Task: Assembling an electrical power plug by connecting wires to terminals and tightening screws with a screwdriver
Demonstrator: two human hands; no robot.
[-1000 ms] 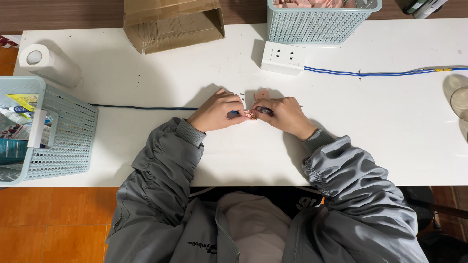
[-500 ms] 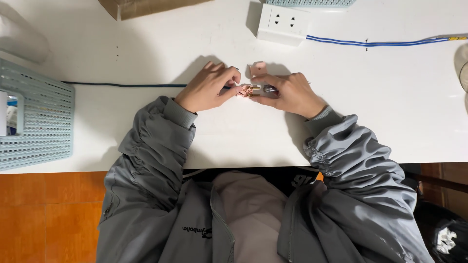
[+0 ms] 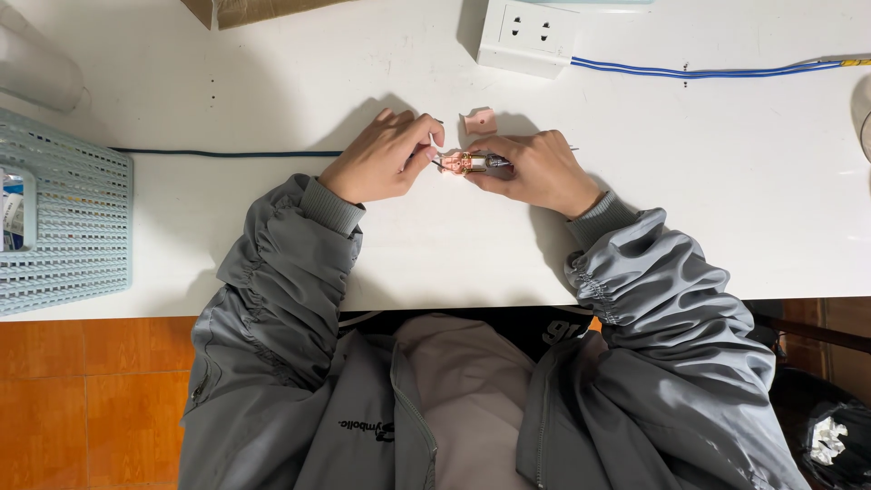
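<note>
Both hands meet at the middle of the white table (image 3: 726,227), wrists resting on the surface. The right hand (image 3: 535,168) is curled around a small metallic, pinkish part (image 3: 470,162), thumb and fingers pinched on it, with a thin pin-like tip poking out past the knuckles on the far side. The left hand (image 3: 386,159) comes in from the other side, thumb and forefinger pressed together right at the near end of that part; what they nip there is too small to tell. Just beyond the hands lies a small pink piece (image 3: 479,121), loose on the tabletop. A white power strip (image 3: 531,36) sits further back with a blue cable (image 3: 717,70) trailing right. A dark cable (image 3: 227,153) runs left toward a pale blue basket (image 3: 73,227).
</note>
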